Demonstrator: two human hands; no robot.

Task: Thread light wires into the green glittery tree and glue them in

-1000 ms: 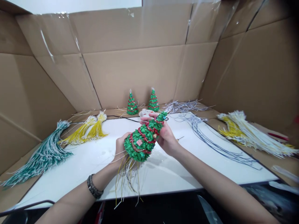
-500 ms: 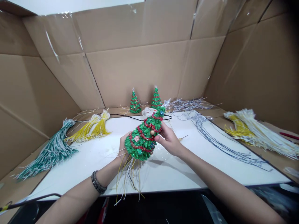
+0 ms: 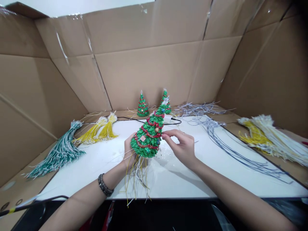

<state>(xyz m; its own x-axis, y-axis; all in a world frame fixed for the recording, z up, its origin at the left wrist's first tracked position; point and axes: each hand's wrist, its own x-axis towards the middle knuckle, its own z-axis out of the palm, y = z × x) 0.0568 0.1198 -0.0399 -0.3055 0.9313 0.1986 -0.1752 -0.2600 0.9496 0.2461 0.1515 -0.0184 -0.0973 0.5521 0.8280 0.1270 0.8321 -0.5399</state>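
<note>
A green miniature Christmas tree (image 3: 146, 136) with red garlands, small baubles and a clear star tip leans to the right above the white board (image 3: 101, 173). My left hand (image 3: 129, 149) grips it from behind on the left near its base; most of those fingers are hidden. Yellow, white and dark wires (image 3: 138, 179) hang from the tree's underside. At the tree's right side, my right hand (image 3: 181, 144) has thumb and forefinger pinched together against the edge. Whatever is between those fingertips, if anything, is too small to make out.
Two similar trees stand at the back, one small tree (image 3: 142, 106) fully visible. Green wires (image 3: 57, 150) and yellow wires (image 3: 107, 130) lie left. Grey wires (image 3: 231, 147) and white wires (image 3: 276, 138) lie right. Cardboard walls (image 3: 149, 70) enclose the board.
My right hand has shifted from holding the tree's upper right side to a fingertip pinch at its right edge. The tree is tilted a little more upright. The camera view has shifted slightly.
</note>
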